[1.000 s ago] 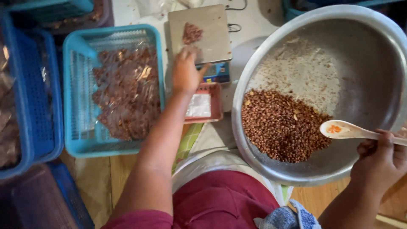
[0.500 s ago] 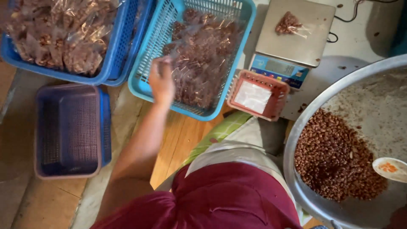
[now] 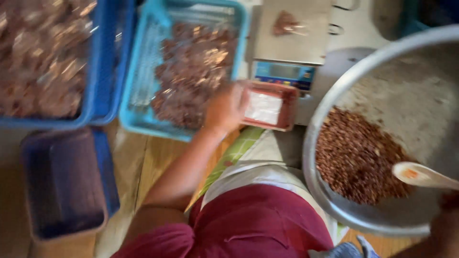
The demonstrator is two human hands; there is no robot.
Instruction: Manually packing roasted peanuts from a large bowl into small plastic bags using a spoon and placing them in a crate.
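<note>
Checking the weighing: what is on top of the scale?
One small clear bag of brown pieces lies on the scale platform. The blurred picture hides how full it is.

Small food-packing workspace on a wooden floor: digital scale (image 3: 290,40) at top centre, bagged-goods baskets (image 3: 143,102) upper left, metal basin (image 3: 334,95) of nuts right.

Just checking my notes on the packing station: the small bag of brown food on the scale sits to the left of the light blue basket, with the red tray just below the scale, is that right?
Not quite. The head view shows the small bag on the scale to the right of the light blue basket, not the left. The red tray does sit just below the scale, beside the left hand.
</note>
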